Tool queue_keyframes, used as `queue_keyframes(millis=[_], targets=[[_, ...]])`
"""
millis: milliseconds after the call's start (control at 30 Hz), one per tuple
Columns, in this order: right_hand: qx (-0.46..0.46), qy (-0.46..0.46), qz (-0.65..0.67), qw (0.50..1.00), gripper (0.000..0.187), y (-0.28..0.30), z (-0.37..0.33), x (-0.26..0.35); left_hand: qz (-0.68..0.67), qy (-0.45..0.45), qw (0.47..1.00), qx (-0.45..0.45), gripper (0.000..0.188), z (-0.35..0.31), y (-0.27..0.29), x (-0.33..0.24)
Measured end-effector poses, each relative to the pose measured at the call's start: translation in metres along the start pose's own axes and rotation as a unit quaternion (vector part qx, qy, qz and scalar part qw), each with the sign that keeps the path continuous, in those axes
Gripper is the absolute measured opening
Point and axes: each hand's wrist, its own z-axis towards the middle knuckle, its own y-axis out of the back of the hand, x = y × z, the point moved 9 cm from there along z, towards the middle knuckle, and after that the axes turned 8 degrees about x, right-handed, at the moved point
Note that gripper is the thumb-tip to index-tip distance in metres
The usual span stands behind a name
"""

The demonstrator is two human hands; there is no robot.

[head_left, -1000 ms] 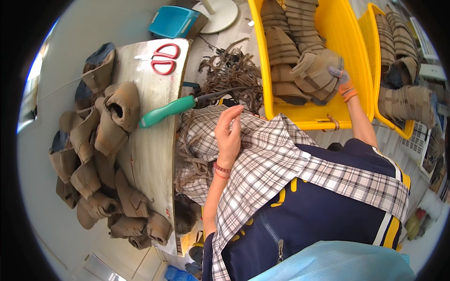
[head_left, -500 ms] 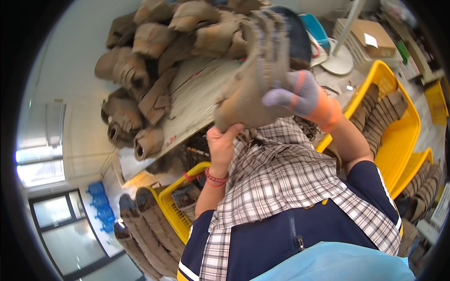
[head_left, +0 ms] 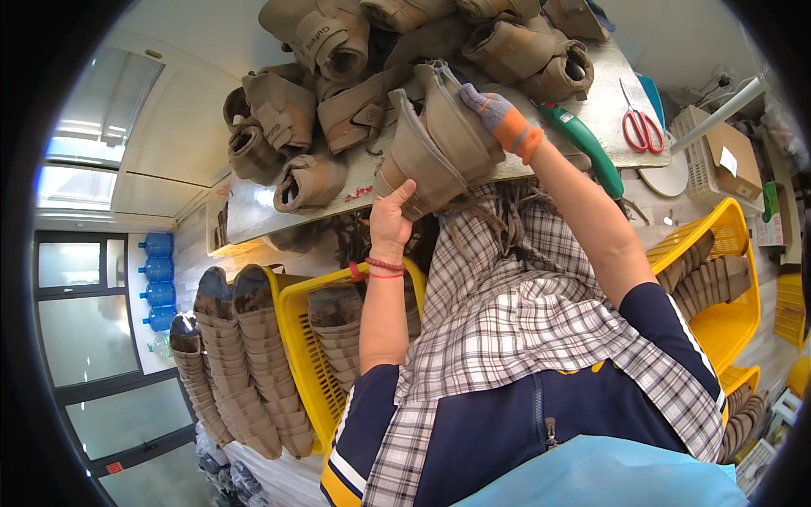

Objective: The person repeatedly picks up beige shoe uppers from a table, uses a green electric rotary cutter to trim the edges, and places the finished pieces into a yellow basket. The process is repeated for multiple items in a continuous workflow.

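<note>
Held piece: tan-brown, curved, strapless-looking shoe uppers, apparently nested, lifted over the front edge of a scuffed pale worktable. Bare left hand grips the lower left corner, thumb on top; right hand in a grey-and-orange knit glove is closed on the upper right edge.

Risks, as judged: layers could slide apart if either hand pinches only one. A pull toward the body could snag the dangling brown fabric strips on the plaid apron. The curved green-handled tool lies by the table edge near the right forearm; an elbow swing might knock it off. Pushing forward could disturb the loose heap of brown uppers behind.

Containers: yellow slotted plastic basket at left, nested uppers inside; tall stacked columns beside it, base unclear. Yellow basket at right: rows of nested uppers along one side.
</note>
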Motion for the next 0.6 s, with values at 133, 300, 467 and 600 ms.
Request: queue_keyframes(millis=[133, 300, 467, 600], targets=[[-0.075, 0.061, -0.043, 0.994, 0.035, 0.03, -0.024, 0.019, -0.128, 0.011, 0.991, -0.021, 0.052, 0.005, 0.025, 0.019], [-0.332, 0.124, -0.596, 0.721, 0.037, 0.108, -0.114, 0.064, -0.175, 0.027, 0.984, -0.027, 0.055, 0.002, 0.033, 0.034], [-0.153, -0.265, -0.477, 0.824, 0.059, 0.161, -0.106, -0.024, -0.146, 0.033, 0.989, -0.016, 0.054, 0.018, 0.036, 0.029], [-0.067, -0.29, -0.311, 0.902, 0.061, 0.173, -0.11, -0.042, -0.241, 0.049, 0.969, 0.015, 0.049, 0.027, 0.029, 0.025]])
